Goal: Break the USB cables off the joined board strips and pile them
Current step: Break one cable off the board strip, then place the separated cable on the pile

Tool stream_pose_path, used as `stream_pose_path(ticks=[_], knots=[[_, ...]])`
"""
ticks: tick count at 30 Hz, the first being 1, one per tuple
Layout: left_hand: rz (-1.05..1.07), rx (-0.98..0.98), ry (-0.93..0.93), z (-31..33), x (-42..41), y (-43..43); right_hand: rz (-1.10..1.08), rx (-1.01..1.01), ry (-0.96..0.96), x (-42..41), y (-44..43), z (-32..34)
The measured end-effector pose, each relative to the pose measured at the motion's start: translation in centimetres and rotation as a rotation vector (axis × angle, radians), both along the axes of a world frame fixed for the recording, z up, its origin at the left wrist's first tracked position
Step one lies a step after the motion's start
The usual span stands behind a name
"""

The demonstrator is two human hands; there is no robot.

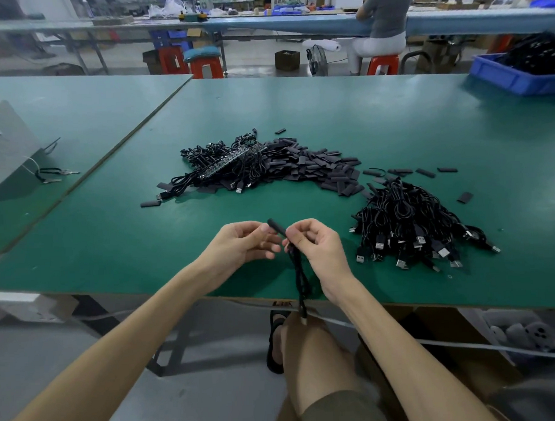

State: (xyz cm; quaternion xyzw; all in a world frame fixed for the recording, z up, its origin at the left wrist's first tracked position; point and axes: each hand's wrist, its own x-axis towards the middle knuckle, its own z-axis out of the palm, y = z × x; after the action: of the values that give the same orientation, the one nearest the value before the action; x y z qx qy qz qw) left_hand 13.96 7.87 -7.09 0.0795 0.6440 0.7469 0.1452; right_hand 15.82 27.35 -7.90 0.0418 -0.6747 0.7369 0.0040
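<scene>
My hands: two, left hand (242,243) and right hand (316,243)
USB cable (299,273) I hold: one
Heaps of cables on my table (393,125): two, far pile (217,165) and right pile (407,223)
Black flat pieces (315,167): too many to count
Blue bin (512,76): one
Red stools (206,68): three

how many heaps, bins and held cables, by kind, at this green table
cable heaps: 2
flat black piece heap: 1
blue bin: 1
held cable: 1
total: 5
</scene>
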Motion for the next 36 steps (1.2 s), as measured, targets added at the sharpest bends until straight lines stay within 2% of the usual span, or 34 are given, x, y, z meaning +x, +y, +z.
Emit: stream_pose_path(ticks=[2, 4, 7, 9, 15, 19, 22, 26, 28, 31, 36], knots=[[0.022, -0.073, 0.006, 0.5, 0.4, 1.3, -0.14, -0.113, -0.022, -0.1, 0.4, -0.2], [-0.055, -0.287, 0.106, 1.2, 1.0, 2.3, -0.233, -0.191, -0.045, -0.2, 0.5, -0.2], [-0.237, -0.642, 0.244, 1.9, 1.9, 4.0, -0.273, -0.177, -0.05, -0.1, 0.2, 0.0], [-0.236, -0.74, 0.287, 2.2, 2.2, 5.1, -0.264, -0.202, -0.065, 0.0, 0.2, 0.1], [-0.212, -0.507, 0.305, 7.2, 0.7, 6.5, -0.26, -0.458, -0.198, -0.5, 0.6, 0.0], [-0.16, -0.433, 0.412, 11.5, -1.7, 10.7, -0.219, -0.339, -0.146, -0.4, 0.0, 0.2], [-0.208, -0.383, 0.347, 12.3, -3.4, 15.9, -0.199, -0.271, -0.106, -0.1, 0.0, 0.3], [-0.209, -0.492, 0.247, 10.4, -5.4, 21.3, -0.159, -0.269, -0.112, 0.0, 0.1, 0.1], [-0.141, -0.579, 0.249, 8.6, -5.9, 23.0, -0.158, -0.351, -0.161, -0.2, 0.0, -0.1], [-0.003, -0.641, 0.275, 6.7, -6.1, 24.3, -0.136, -0.301, -0.194, -0.5, -0.2, -0.3], [0.001, -0.533, 0.292, 6.4, -6.4, 23.0, -0.134, -0.258, -0.174, -0.5, 0.0, -0.2]])
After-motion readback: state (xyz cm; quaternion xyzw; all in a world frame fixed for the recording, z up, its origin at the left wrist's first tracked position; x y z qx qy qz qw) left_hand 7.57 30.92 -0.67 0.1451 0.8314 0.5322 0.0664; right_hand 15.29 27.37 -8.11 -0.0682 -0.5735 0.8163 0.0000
